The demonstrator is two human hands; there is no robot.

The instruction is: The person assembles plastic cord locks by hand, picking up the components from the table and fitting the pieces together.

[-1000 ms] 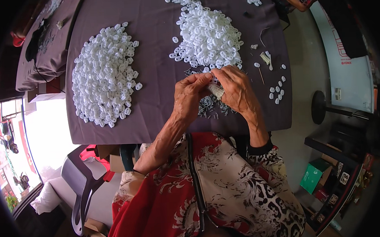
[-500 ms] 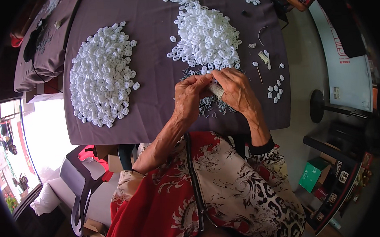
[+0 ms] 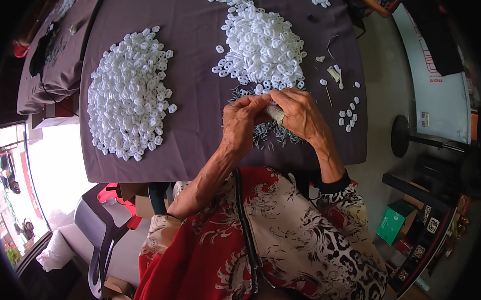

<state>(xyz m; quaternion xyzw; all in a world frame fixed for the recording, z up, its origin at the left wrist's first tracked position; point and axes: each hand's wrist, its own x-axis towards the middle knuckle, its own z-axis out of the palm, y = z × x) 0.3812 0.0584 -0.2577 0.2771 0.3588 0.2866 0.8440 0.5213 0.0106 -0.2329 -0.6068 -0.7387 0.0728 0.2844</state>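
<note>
My left hand (image 3: pixel 240 120) and my right hand (image 3: pixel 299 115) meet at the fingertips, just in front of a heap of white oval two-holed plastic pieces (image 3: pixel 263 47). Both are closed in a pinch; what sits between the fingertips is hidden. A pale, wrapped, roughly tube-shaped thing (image 3: pixel 275 113) shows under my right hand's fingers. I cannot tell whether it is a handle or a wrapping round the thumb. Beneath and around both hands lie many small dark grey pin-like bits (image 3: pixel 275 135). Another heap of white oval pieces (image 3: pixel 128 96) spreads to the left.
Right of my hands lie several loose white ovals (image 3: pixel 348 113), a thin stick (image 3: pixel 328 96) and a pale wrapped piece (image 3: pixel 335 73). A dark cloth covers the table (image 3: pixel 197 136). Another person's arm (image 3: pixel 371 0) shows at the far right. A grey chair (image 3: pixel 96 226) stands left.
My hands stay together in nearly the same place, with the right fingers shifted slightly. The whole view has tilted a little. The heaps look unchanged.
</note>
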